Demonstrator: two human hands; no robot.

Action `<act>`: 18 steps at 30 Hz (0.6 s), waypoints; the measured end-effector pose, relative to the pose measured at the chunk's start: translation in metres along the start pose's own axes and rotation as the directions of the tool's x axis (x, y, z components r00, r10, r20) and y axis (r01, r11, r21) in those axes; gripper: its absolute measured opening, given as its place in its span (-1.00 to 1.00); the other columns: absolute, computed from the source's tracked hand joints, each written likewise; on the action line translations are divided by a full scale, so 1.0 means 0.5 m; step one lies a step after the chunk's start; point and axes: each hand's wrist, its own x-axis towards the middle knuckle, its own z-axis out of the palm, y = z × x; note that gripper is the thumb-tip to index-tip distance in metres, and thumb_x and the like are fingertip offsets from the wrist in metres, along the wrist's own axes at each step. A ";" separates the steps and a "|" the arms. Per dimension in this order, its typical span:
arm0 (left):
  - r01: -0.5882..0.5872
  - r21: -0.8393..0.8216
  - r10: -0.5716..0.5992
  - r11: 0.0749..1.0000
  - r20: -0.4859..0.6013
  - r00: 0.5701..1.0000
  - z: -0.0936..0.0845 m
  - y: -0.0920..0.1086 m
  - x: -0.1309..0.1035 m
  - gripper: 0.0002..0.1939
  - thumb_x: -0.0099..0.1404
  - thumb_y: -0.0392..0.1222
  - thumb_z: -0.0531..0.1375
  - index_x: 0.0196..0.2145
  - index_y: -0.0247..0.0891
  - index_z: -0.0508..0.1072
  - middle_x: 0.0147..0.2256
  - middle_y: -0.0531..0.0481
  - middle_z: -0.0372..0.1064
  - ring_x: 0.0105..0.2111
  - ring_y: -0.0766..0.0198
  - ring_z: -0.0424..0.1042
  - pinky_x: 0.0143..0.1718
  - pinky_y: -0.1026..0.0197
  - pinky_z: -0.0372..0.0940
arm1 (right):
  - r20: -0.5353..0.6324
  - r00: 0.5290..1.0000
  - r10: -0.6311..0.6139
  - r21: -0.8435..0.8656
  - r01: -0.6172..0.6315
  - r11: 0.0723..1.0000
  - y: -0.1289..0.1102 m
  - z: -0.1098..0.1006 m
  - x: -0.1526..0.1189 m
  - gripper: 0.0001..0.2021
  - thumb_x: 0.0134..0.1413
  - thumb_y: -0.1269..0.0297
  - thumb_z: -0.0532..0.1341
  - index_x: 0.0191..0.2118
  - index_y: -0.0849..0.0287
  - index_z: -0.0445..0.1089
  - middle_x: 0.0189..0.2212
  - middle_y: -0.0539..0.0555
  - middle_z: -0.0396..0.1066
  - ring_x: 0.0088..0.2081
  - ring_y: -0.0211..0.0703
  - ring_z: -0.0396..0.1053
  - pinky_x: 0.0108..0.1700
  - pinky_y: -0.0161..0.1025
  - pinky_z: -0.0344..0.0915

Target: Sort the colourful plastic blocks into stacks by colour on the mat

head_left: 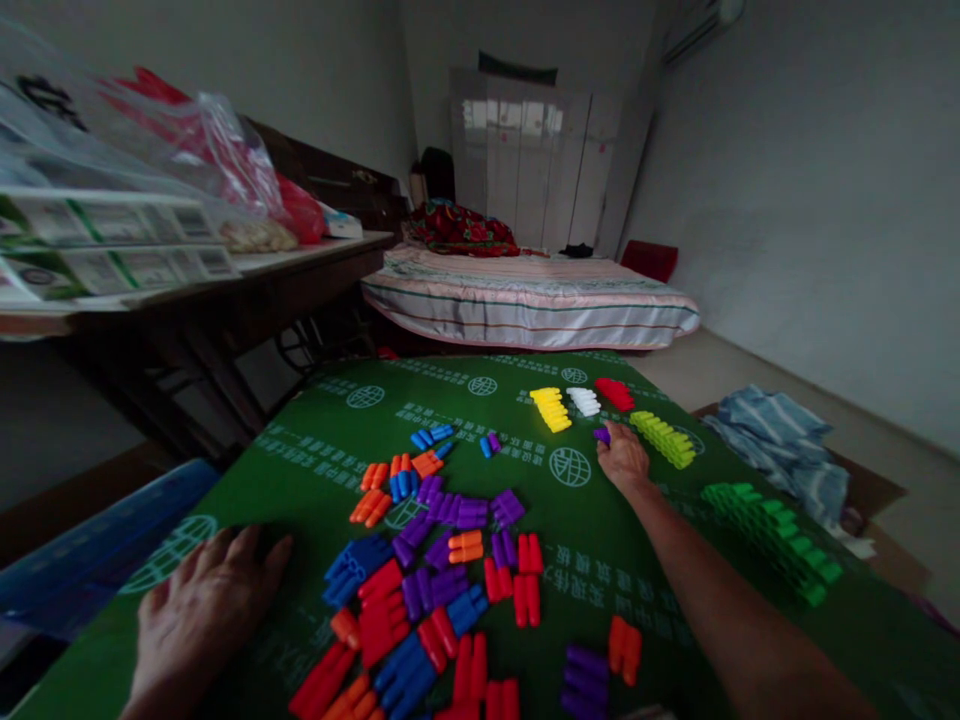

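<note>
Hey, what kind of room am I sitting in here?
It looks like a bedroom in a home: there's a bed with a striped cover, a pale wardrobe behind it, and an air conditioner high on the wall.

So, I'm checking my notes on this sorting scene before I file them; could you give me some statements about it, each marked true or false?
1. The right hand has its fingers on a purple piece. True.
2. The left hand is holding a blue piece. False: it rests on the green board, with no piece visible in it.
3. The white pieces lie between the yellow group and the far red group. True.
4. The large bright green group is left of the right forearm. False: it is to the right.
5. The striped bedspread is beyond the board. True.
</note>
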 end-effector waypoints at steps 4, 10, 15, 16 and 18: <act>-0.010 0.004 0.010 1.000 0.015 1.000 -0.010 0.005 -0.003 -0.30 0.26 0.12 -0.34 0.13 -0.31 0.21 0.20 -0.23 0.12 0.24 -0.10 0.02 0.16 -0.14 0.02 | -0.010 1.000 0.010 0.001 -0.010 1.000 0.000 0.000 0.000 -0.55 0.18 0.27 0.08 0.18 0.21 0.23 0.12 0.17 0.30 0.09 -0.05 0.27 0.08 -0.23 0.19; -0.017 0.006 0.017 1.000 0.011 1.000 -0.006 0.006 -0.003 -0.28 0.25 0.15 -0.35 0.13 -0.31 0.20 0.20 -0.24 0.11 0.24 -0.11 0.01 0.16 -0.14 0.02 | -0.010 1.000 0.010 -0.003 -0.010 1.000 0.001 -0.001 0.001 -0.57 0.18 0.28 0.08 0.16 0.20 0.26 0.11 0.17 0.31 0.09 -0.05 0.27 0.07 -0.21 0.20; -0.015 -0.002 0.015 1.000 -0.004 1.000 0.003 -0.003 0.001 -0.29 0.25 0.16 -0.34 0.11 -0.30 0.22 0.19 -0.24 0.12 0.22 -0.11 0.04 0.15 -0.14 0.04 | -0.009 1.000 0.009 -0.010 -0.009 1.000 0.004 0.006 0.007 -0.59 0.20 0.27 0.07 0.15 0.19 0.28 0.10 0.17 0.31 0.08 -0.04 0.28 0.06 -0.20 0.20; -0.021 -0.002 0.021 1.000 -0.010 1.000 0.003 -0.004 0.001 -0.29 0.25 0.17 -0.34 0.10 -0.29 0.23 0.18 -0.23 0.14 0.22 -0.11 0.05 0.14 -0.14 0.05 | -0.010 1.000 0.007 -0.010 -0.007 1.000 0.004 0.008 0.007 -0.59 0.20 0.27 0.07 0.15 0.18 0.28 0.10 0.17 0.32 0.08 -0.04 0.28 0.06 -0.19 0.21; -0.033 0.003 0.033 0.999 -0.017 0.999 0.004 -0.004 0.001 -0.30 0.26 0.18 -0.35 0.08 -0.27 0.25 0.16 -0.24 0.16 0.21 -0.10 0.06 0.13 -0.14 0.06 | -0.010 1.000 0.002 -0.009 -0.002 1.000 0.006 0.010 0.008 -0.58 0.19 0.27 0.07 0.15 0.18 0.28 0.10 0.18 0.32 0.07 -0.04 0.28 0.05 -0.18 0.21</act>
